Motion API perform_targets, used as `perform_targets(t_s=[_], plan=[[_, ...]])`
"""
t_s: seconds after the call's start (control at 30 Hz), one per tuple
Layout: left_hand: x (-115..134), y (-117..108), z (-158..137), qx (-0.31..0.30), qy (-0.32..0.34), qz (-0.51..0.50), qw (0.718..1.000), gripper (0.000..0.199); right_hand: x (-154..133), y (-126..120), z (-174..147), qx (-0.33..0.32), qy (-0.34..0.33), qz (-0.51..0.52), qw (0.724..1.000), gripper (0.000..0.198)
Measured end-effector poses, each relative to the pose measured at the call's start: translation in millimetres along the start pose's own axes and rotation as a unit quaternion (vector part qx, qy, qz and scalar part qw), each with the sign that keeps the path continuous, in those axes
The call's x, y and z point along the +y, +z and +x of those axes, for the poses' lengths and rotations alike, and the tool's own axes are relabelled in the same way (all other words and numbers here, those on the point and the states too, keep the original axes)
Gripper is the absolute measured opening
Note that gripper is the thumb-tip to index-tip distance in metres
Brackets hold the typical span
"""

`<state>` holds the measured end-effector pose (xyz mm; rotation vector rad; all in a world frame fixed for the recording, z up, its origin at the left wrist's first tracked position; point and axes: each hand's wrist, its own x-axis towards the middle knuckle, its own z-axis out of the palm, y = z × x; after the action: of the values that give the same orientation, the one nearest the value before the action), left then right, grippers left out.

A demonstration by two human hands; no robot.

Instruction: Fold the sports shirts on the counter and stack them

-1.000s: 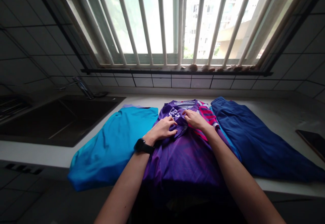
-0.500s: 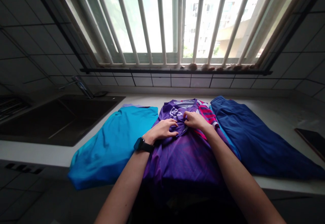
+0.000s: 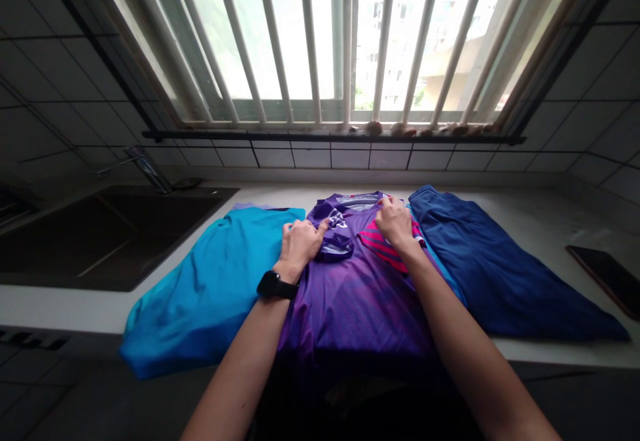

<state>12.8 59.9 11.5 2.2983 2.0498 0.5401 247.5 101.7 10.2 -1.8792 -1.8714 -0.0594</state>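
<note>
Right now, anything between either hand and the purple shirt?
Nothing visible: left hand and right hand both touch the purple shirt. The bright blue garment and navy garment lie on either side.

I count two hands here, a left hand (image 3: 301,242) and a right hand (image 3: 394,222), and one watch (image 3: 276,286). Three garments lie out: one purple shirt (image 3: 360,318), one turquoise garment (image 3: 210,274), one navy garment (image 3: 495,268). Two more cloth edges peek out, one lilac edge (image 3: 244,206), one light blue edge (image 3: 448,278). One phone (image 3: 606,277), one sink (image 3: 150,221), one faucet (image 3: 150,169), one window (image 3: 273,48), one tabletop (image 3: 60,306).
</note>
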Motion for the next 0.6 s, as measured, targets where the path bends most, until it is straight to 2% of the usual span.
perform_targets(t_s=[0.07,0.13,0.23,0.33,0.47,0.53,0.6], plan=[[-1,0,0,0.045,-0.057,0.024,0.997,0.056,12,1,2,0.029,0.049,-0.015,0.998,0.041],[-2,4,1,0.056,-0.055,0.03,0.996,0.046,22,4,3,0.006,0.07,-0.024,0.997,0.04],[-4,10,3,0.034,-0.028,0.036,0.998,0.039,30,10,7,-0.07,0.081,-0.03,0.994,0.036],[-6,12,4,0.007,-0.025,0.045,0.999,0.04,31,14,11,-0.098,0.065,-0.021,0.993,0.033],[-4,6,6,-0.018,-0.056,0.041,0.997,0.045,29,18,12,-0.034,0.068,0.006,0.997,0.033],[-2,2,6,0.003,-0.09,0.031,0.995,0.042,29,20,11,0.003,0.095,-0.001,0.995,0.039],[-1,-1,5,0.019,-0.113,0.025,0.993,0.04,30,21,9,-0.006,0.113,-0.011,0.994,0.039]])
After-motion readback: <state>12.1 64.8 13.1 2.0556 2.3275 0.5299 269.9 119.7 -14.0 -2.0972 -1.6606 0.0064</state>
